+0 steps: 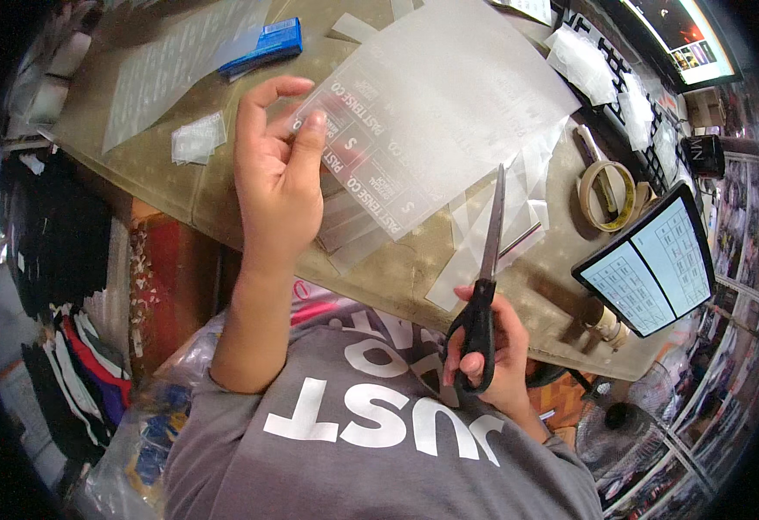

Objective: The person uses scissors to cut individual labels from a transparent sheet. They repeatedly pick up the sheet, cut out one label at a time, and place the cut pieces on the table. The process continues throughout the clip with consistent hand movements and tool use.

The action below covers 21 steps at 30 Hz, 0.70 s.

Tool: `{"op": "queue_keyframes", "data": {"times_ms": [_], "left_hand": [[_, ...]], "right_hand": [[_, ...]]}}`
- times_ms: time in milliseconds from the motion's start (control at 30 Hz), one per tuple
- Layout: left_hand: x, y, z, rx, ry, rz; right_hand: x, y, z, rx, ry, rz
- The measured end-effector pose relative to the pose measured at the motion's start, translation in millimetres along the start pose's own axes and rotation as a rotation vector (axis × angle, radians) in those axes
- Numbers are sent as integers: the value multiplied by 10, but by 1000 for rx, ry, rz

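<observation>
A large translucent film sheet (pixel 462 82) printed with white lettering is pinched at its left edge between the thumb and fingers of my left hand (pixel 280 178). It is held over the table, its near corner pointing toward me. My right hand (pixel 508 351) grips a pair of black-handled scissors (pixel 492 238), fingers through the loops. The long blades look closed together and point away from me, with the tip close to the sheet's right edge. Cut film strips (pixel 475 234) lie on the table under and beside the blades.
On the table (pixel 379 290) are small cut film pieces (pixel 198 139), another printed sheet (pixel 158 82), a blue box (pixel 262 45), a tape roll (pixel 606 198) and a propped tablet (pixel 648 264). Film scraps cover a keyboard (pixel 609 52) near a monitor (pixel 700 43). A fan (pixel 626 425) stands lower right.
</observation>
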State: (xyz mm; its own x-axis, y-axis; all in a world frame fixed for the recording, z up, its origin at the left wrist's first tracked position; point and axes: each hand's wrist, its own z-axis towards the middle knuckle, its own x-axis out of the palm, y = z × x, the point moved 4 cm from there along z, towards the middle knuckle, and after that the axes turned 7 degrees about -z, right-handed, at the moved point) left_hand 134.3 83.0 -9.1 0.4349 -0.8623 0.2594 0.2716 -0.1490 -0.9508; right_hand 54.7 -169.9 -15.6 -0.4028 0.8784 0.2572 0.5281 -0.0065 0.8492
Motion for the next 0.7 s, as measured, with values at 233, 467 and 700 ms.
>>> {"op": "queue_keyframes", "data": {"times_ms": [233,467,700], "left_hand": [[-99,37,283,-128,216,343],[101,94,159,-198,355,127],[-13,78,-37,-276,257,122]], "right_hand": [[148,-241,-196,99,129,93],[228,-440,-182,59,272,-100],[281,-366,-65,6,258,-118]]}}
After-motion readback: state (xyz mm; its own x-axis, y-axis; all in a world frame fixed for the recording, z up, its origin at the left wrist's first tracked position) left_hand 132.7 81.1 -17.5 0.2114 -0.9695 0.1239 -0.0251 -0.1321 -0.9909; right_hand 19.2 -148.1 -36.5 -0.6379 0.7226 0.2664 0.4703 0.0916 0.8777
